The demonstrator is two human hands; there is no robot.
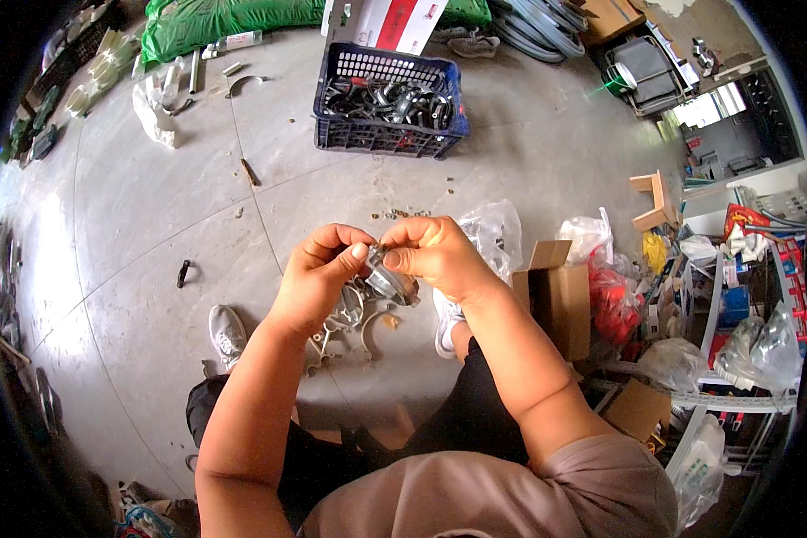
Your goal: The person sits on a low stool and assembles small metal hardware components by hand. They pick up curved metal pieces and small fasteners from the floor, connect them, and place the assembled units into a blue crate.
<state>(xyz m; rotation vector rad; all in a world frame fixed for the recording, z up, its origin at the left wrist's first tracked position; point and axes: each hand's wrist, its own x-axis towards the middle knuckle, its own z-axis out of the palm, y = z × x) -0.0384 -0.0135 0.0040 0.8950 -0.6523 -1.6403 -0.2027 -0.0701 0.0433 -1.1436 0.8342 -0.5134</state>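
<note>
Between my two hands is a silvery metal pipe clamp [391,282], held up over the floor in front of me. My left hand [318,273] pinches it at its upper left with thumb and forefinger. At its upper end, the closed fingers of my right hand [441,258] grip it too; a small fastener may be between the fingertips, but they hide it. Below my hands several more metal clamps [347,309] lie in a loose pile between my feet, partly covered by my hands. A scatter of small nuts and bolts [402,214] lies on the floor just beyond my fingers.
A dark blue plastic crate [390,143] full of clamps stands ahead, with a white and red box behind it. At right are an open cardboard box [560,314], plastic bags and a cluttered shelf [663,394]. A green sack [233,27] lies at the far left.
</note>
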